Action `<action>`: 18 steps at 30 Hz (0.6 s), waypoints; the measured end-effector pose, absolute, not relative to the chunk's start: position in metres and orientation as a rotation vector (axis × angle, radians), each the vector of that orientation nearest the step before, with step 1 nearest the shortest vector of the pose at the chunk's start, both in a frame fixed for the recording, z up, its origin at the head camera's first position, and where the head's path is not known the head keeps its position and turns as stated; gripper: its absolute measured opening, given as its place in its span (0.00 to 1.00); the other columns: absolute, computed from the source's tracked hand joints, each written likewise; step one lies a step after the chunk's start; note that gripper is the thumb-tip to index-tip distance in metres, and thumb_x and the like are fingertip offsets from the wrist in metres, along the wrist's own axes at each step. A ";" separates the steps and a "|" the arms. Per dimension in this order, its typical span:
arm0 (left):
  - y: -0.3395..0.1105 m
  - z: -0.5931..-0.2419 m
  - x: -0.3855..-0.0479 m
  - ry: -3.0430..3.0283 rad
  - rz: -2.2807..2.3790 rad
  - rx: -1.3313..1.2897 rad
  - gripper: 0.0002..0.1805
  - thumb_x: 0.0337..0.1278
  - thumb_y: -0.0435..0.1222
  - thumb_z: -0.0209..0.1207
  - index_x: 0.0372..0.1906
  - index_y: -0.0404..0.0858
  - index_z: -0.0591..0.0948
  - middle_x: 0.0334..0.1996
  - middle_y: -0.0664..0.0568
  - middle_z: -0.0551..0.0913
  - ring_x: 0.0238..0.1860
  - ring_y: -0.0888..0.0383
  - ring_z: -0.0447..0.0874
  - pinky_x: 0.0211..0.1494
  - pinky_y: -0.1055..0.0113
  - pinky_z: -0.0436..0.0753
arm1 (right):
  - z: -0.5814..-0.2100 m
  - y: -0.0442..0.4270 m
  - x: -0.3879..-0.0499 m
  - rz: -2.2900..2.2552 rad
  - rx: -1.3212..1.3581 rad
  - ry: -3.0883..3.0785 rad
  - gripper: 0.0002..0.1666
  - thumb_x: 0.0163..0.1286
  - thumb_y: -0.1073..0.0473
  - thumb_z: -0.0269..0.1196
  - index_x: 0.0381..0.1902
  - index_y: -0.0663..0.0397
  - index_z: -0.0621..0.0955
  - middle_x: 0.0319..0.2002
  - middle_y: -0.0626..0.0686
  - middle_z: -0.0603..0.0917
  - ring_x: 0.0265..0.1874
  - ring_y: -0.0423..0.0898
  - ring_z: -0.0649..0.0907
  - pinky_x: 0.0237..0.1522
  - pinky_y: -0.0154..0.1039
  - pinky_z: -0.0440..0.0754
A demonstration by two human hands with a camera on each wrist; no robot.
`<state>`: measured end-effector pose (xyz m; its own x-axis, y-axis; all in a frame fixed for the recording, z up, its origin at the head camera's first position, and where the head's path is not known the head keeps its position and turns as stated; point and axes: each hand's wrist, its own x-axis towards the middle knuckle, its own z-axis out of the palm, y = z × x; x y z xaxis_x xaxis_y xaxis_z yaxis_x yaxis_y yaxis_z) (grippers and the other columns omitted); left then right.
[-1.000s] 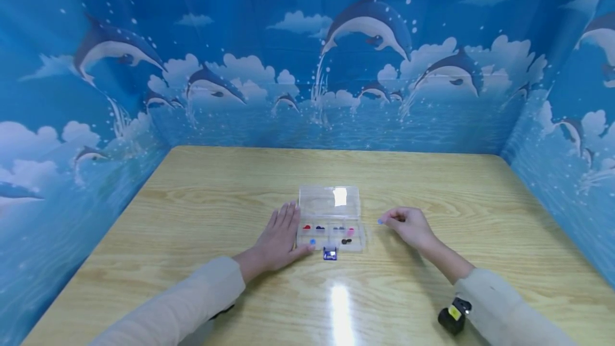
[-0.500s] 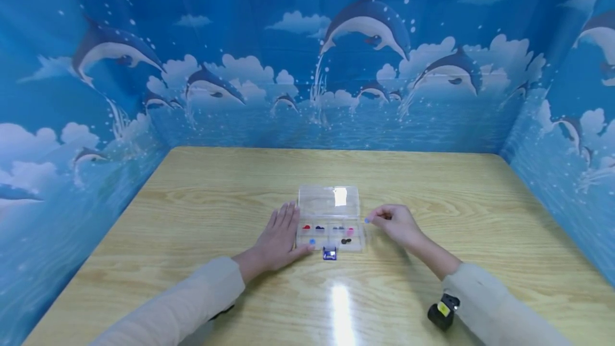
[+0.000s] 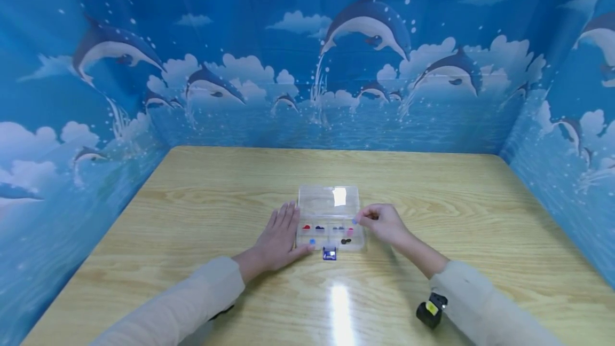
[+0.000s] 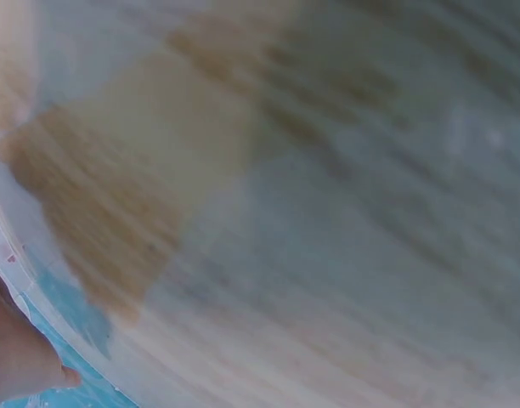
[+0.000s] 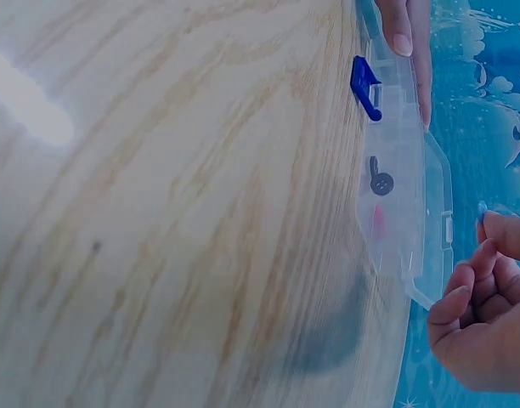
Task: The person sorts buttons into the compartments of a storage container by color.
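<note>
A clear plastic compartment box (image 3: 331, 238) stands with its lid (image 3: 314, 199) raised at the back and a blue latch (image 3: 329, 253) in front. My left hand (image 3: 278, 242) lies with straight fingers along the box's left side, its thumb at the front left corner. Between thumb and fingertip, my right hand (image 3: 386, 224) pinches a small light blue button (image 3: 354, 221) above the box's right back part. Inside are red pieces (image 3: 306, 227), dark blue pieces (image 3: 319, 228), a pink piece (image 3: 350, 232), a blue piece (image 3: 312, 241) and dark buttons (image 5: 381, 183), one showing its holes.
The box sits around the middle of a light wood table (image 3: 230, 180). A blue dolphin-print curtain (image 3: 269, 68) encloses the table's back and sides. A black wrist camera (image 3: 429, 314) hangs under the right sleeve. The left wrist view shows mostly blurred tabletop.
My right hand has moved left with the blue button, from beside the box to above its right part. My left hand and the box have stayed in place.
</note>
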<state>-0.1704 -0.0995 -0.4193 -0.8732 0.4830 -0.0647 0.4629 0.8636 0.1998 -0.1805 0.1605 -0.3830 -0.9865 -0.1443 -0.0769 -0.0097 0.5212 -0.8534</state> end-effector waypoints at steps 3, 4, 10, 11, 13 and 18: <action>-0.099 -0.419 -0.170 2.924 0.261 0.740 0.51 0.60 0.65 0.37 0.72 0.31 0.41 0.73 0.38 0.37 0.74 0.43 0.35 0.75 0.50 0.41 | -0.382 0.155 -0.180 -1.480 -0.168 2.590 0.08 0.62 0.67 0.59 0.36 0.68 0.81 0.27 0.56 0.81 0.24 0.41 0.72 0.23 0.27 0.69; -0.099 -0.419 -0.170 2.924 0.258 0.738 0.51 0.60 0.66 0.37 0.72 0.31 0.41 0.73 0.38 0.37 0.74 0.43 0.35 0.75 0.50 0.41 | -0.381 0.153 -0.179 -1.484 -0.176 2.578 0.08 0.62 0.67 0.59 0.36 0.69 0.81 0.28 0.58 0.81 0.25 0.41 0.73 0.24 0.27 0.70; -0.099 -0.419 -0.170 2.922 0.267 0.736 0.51 0.60 0.66 0.37 0.72 0.31 0.41 0.73 0.38 0.37 0.74 0.43 0.35 0.75 0.50 0.41 | -0.380 0.138 -0.178 -1.475 -0.196 2.531 0.06 0.62 0.69 0.58 0.34 0.68 0.81 0.30 0.62 0.83 0.28 0.47 0.81 0.28 0.31 0.79; -0.099 -0.419 -0.170 2.921 0.269 0.735 0.51 0.60 0.66 0.37 0.72 0.31 0.41 0.73 0.38 0.37 0.74 0.43 0.35 0.75 0.50 0.41 | -0.381 0.135 -0.178 -1.467 -0.202 2.536 0.06 0.61 0.70 0.58 0.33 0.68 0.81 0.30 0.61 0.83 0.27 0.47 0.81 0.28 0.31 0.79; -0.099 -0.419 -0.170 2.918 0.271 0.730 0.51 0.59 0.66 0.37 0.72 0.32 0.41 0.73 0.39 0.37 0.74 0.43 0.34 0.75 0.50 0.40 | -0.382 0.130 -0.179 -1.440 -0.235 2.551 0.06 0.61 0.70 0.58 0.33 0.67 0.81 0.28 0.58 0.82 0.25 0.44 0.79 0.27 0.31 0.79; -0.099 -0.419 -0.171 2.919 0.279 0.734 0.51 0.59 0.66 0.38 0.72 0.31 0.42 0.73 0.38 0.37 0.74 0.43 0.35 0.75 0.50 0.41 | -0.386 0.118 -0.178 -1.359 -0.387 2.607 0.06 0.60 0.69 0.59 0.28 0.66 0.82 0.24 0.53 0.82 0.23 0.38 0.73 0.24 0.27 0.73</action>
<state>-0.1706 -0.0989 -0.4194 -0.8753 0.4785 -0.0700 0.4565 0.8654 0.2064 -0.1782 0.1182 -0.3864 -0.9507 -0.3082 -0.0351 -0.1477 0.5493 -0.8225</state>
